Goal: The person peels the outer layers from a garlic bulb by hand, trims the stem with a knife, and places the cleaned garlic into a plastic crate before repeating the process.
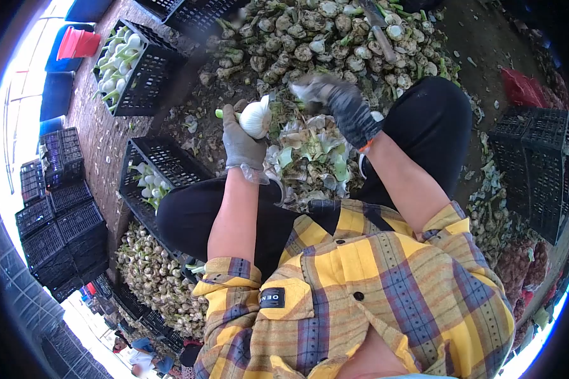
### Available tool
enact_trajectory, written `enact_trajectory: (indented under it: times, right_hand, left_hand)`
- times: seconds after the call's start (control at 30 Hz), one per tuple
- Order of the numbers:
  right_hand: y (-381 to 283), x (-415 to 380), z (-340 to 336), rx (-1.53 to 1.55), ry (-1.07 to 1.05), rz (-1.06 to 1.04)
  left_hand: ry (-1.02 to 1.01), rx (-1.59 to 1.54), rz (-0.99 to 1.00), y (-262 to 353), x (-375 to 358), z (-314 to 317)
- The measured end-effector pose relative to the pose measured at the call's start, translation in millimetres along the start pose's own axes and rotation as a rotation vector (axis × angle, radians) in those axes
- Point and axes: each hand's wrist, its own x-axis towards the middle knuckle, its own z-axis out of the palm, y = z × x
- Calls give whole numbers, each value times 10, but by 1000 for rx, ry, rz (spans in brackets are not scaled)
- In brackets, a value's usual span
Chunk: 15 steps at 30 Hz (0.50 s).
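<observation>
My left hand (242,144), in a grey glove, is closed round a peeled white garlic bulb (256,119) with a short green stem stub pointing left. My right hand (344,104), in a dark mottled glove, is raised to the right of the bulb, apart from it. Motion smears its fingers, and I cannot make out whether the pale patch at their tips is glove or something held. Below and between my hands lies a heap of garlic skins (313,155). Beyond them spreads a big pile of unpeeled garlic bulbs (297,41), with a long flat blade-like tool (378,31) lying on it.
A black crate (148,76) of white, stemmed garlic stands at upper left. Another crate (167,161) with similar bulbs sits by my left knee. Stacked black crates (63,234) are further left, with more crates (531,167) at right. A red bucket (79,44) stands at upper left.
</observation>
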Motion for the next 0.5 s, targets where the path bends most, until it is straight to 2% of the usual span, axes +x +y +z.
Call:
enact_trajectory:
  times: [0.1,0.13,0.23,0.27,0.3,0.37,0.4,0.43,0.47,0.5]
  right_hand:
    - [202,-39,98,-1172,-149,-540]
    - [219,-71,118,-1169,-116,-498]
    - [211,-42,176,-1038,-157,-708]
    - [211,-35,223,-973,-108,-836]
    - [272,-5,209,-804,-171,-715]
    - [439,60,185,-464,-288,-468]
    - [350,-39,266,-520,-314,-272]
    - [383,-143,302,-656,-467,-340]
    - [403,-227,313,-793,-621,-410]
    - [436,-254,294,-823,-705,-309]
  left_hand:
    - [-33,-28,-46,-2,15,-9]
    - [-46,4,-57,-4,-20,9]
    - [-82,25,-149,-33,-42,35]
    - [-122,13,-180,-48,-12,12]
    - [-159,2,-211,-60,10,-20]
    - [-165,150,-68,-95,42,-97]
    - [-168,224,5,-102,60,-131]
    - [-172,297,81,-66,17,-61]
    - [-39,47,-90,8,4,18]
    - [-22,16,-97,3,31,19]
